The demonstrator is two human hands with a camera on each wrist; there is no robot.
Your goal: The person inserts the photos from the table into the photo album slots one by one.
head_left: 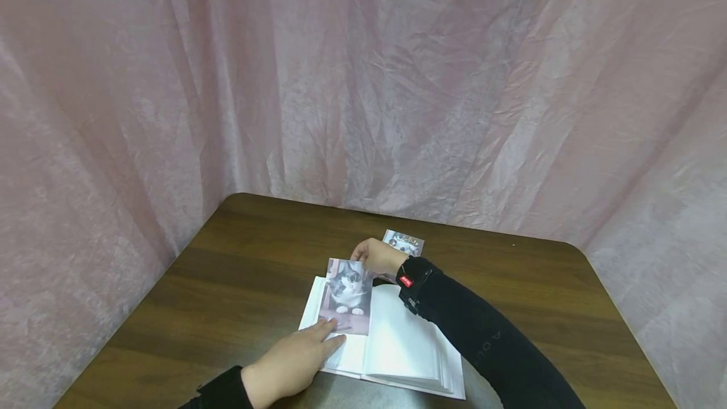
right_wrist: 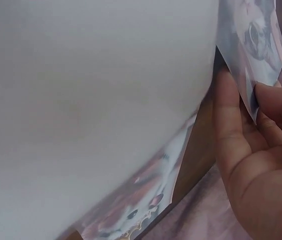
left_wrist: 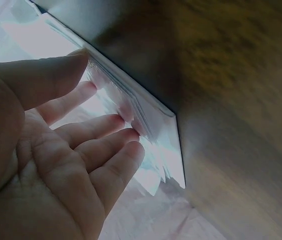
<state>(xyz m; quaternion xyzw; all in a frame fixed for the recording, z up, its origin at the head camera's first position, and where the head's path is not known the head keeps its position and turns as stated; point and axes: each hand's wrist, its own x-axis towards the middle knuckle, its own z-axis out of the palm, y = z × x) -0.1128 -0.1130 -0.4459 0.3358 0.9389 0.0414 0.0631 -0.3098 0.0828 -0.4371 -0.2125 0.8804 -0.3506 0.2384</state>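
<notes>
A white photo album [head_left: 403, 333] lies open on the table. Over its left page is a photo of a grey-and-white cat [head_left: 348, 289], whose top end sticks out past the page's far edge. My right hand [head_left: 380, 257] pinches the photo's top right corner between thumb and fingers; the right wrist view shows this corner of the cat photo [right_wrist: 246, 60] bent up a little. With fingers extended, my left hand [head_left: 295, 361] rests on the left page at the photo's lower end. In the left wrist view, that hand's fingertips [left_wrist: 131, 135] touch the glossy page sleeves.
Another cat picture [head_left: 404, 243] lies on the table beyond the album, partly hidden by my right hand and wrist. My right forearm [head_left: 483, 327] crosses over the album's right side. A pink curtain [head_left: 363, 81] hangs behind the wooden table [head_left: 255, 257].
</notes>
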